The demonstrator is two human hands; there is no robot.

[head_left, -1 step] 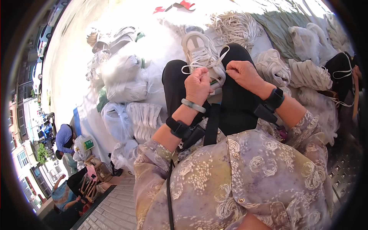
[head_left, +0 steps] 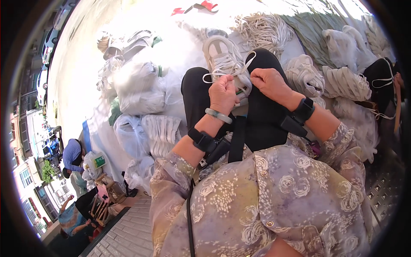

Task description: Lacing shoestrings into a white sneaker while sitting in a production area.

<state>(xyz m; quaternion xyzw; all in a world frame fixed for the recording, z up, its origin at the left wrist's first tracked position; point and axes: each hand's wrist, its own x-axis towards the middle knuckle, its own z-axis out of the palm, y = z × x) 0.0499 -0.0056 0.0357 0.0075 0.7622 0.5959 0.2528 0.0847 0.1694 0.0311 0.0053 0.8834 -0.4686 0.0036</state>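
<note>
A white and grey sneaker [head_left: 220, 50] stands between my black-trousered knees, its toe pointing away from me. Its white shoelace [head_left: 227, 64] crosses the tongue, with one loop out to the left and another rising to the right against my knee. My left hand [head_left: 223, 92] is closed over the near part of the shoe, where the lace runs to its fingers. To the right of the shoe, my right hand [head_left: 272, 85] is closed in a pinch beside my right knee. Whatever lies between its fingertips is too small to make out.
Bundles of pale shoelaces [head_left: 264, 32] lie beyond my right knee, with more coiled bundles [head_left: 305, 76] at the right. Plastic-wrapped white bundles [head_left: 139, 88] are piled on the left. Another person's dark-trousered leg [head_left: 379, 81] is at the far right; people sit at the lower left.
My left hand has shifted slightly to the right, and my right hand slightly to the left. The sneaker stays in place.
</note>
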